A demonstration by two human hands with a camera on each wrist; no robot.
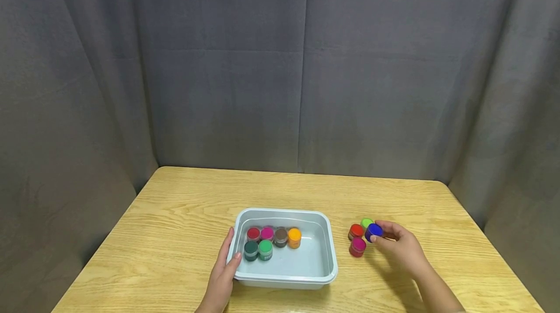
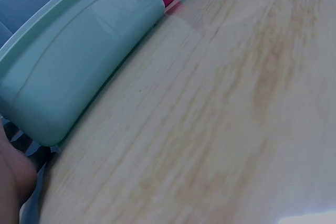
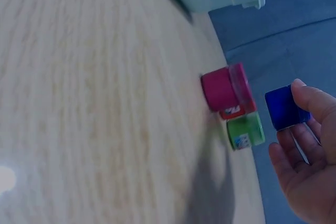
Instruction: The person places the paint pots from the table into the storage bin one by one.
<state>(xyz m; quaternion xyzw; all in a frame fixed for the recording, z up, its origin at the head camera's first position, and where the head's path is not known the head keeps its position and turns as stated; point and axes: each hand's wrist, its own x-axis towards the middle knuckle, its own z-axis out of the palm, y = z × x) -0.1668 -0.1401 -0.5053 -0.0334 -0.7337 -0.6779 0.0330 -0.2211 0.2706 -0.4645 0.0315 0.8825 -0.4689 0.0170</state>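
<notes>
In the head view my right hand (image 1: 403, 250) pinches a small blue paint jar (image 1: 374, 232) between thumb and fingers. The right wrist view shows that blue jar (image 3: 286, 108) raised off the table. Close by it stand a red jar (image 1: 356, 231), a magenta jar (image 1: 357, 247) and a light green jar (image 1: 367, 224). My left hand (image 1: 222, 274) grips the left side of a pale grey-blue plastic tub (image 1: 286, 281), thumb over the rim. Inside the tub, dark red, magenta, brown, orange (image 1: 294, 237), dark green and green (image 1: 265, 250) jars stand together toward the left.
Both hands work over a wooden table (image 1: 183, 216) with rounded far corners. Grey curtains (image 1: 227, 84) hang behind it and along both sides. Bare tub floor shows on the right side of the tub.
</notes>
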